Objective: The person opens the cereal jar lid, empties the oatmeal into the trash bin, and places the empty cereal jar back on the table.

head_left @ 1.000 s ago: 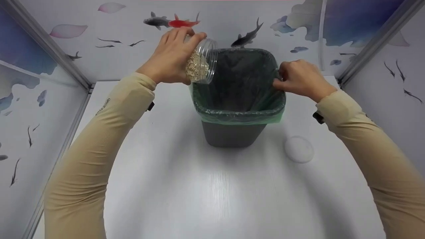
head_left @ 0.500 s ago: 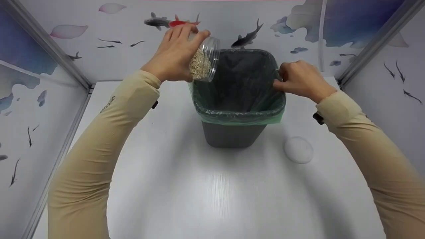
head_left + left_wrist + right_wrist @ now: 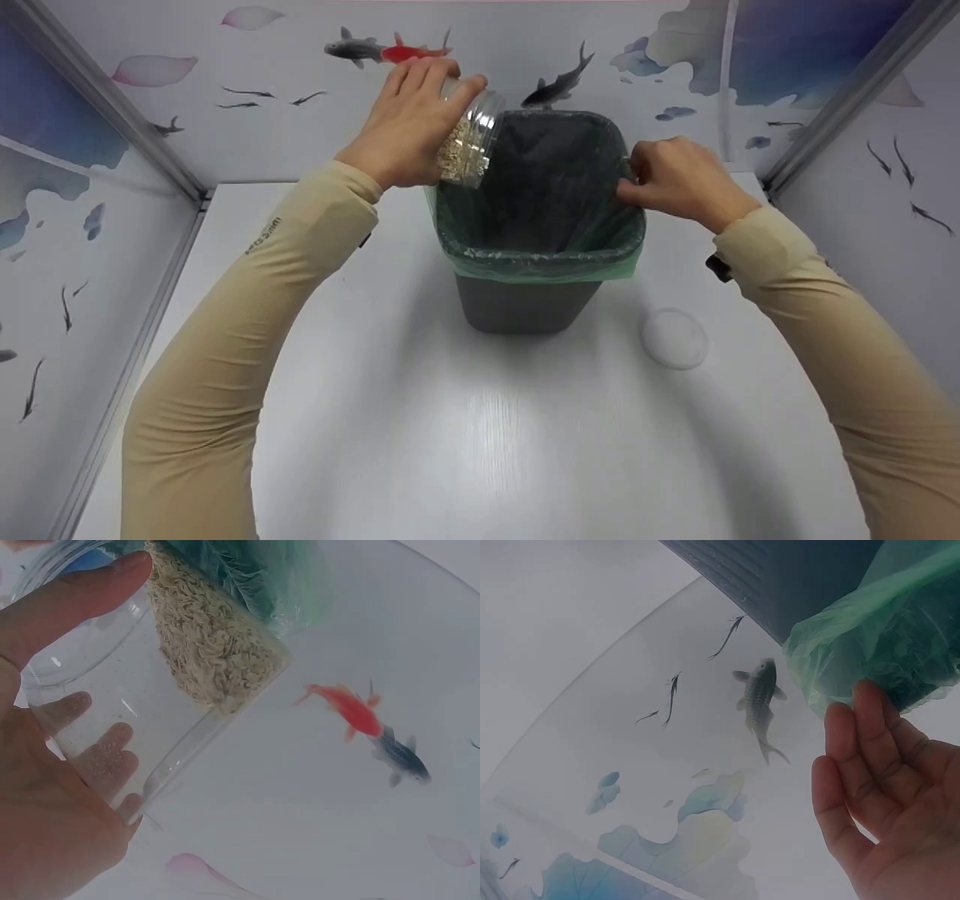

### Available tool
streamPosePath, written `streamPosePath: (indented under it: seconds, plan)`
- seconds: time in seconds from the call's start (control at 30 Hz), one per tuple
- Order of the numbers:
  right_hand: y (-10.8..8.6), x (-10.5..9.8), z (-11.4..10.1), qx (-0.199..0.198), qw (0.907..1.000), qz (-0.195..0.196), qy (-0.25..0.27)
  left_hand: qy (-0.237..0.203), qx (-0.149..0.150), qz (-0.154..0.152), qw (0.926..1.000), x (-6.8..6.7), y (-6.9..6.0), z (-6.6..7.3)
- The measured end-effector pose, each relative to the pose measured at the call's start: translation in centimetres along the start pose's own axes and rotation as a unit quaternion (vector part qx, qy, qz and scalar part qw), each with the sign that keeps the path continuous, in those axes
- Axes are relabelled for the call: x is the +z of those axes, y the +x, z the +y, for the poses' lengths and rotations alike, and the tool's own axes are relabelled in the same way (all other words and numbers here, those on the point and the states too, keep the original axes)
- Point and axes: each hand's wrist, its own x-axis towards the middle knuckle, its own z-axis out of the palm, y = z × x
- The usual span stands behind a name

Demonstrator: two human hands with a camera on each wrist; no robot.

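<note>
My left hand (image 3: 416, 127) grips a clear jar (image 3: 480, 124) from its outer side, over the left rim of the trash bin (image 3: 525, 304). Tilted onto its side, the jar has its mouth toward the bin. Inside it, pale flakes like rolled oats (image 3: 214, 645) lie banked along the lower wall, as the left wrist view shows. A green bin liner (image 3: 551, 266) is folded over the bin's rim. At the right rim my right hand (image 3: 679, 180) holds the edge, thumb on the inner side and fingers outside against the liner. The bottom of the bin looks dark.
A round clear lid (image 3: 675, 339) lies on the white table (image 3: 480, 442), right of the bin. Behind the bin stands a white wall panel (image 3: 480, 30) printed with fish, and more panels close in both sides.
My left hand has moved a little to the right with the jar, bringing its mouth further over the bin. The right hand and the bin have stayed in place.
</note>
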Motion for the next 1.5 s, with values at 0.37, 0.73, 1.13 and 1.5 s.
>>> streamPosePath:
  seconds: [0.37, 0.73, 1.13, 1.5]
  plan:
    - [0.0, 0.0, -0.1, 0.008, 0.9999, -0.009, 0.0, 0.018, 0.011, 0.022, 0.9995, 0.1, 0.3, 0.5]
    - [0.0, -0.1, -0.2, 0.0, 1.0, 0.004, -0.009, 0.031, 0.024, 0.045, 0.9982, 0.3, 0.3, 0.8]
    - [0.0, -0.2, -0.2, 0.002, 1.0, -0.002, 0.0, 0.044, 0.02, 0.048, 0.9977, 0.1, 0.6, 1.4]
    - [0.0, -0.2, -0.2, 0.0, 1.0, 0.0, -0.003, 0.05, 0.036, 0.07, 0.9957, 0.3, 0.6, 1.5]
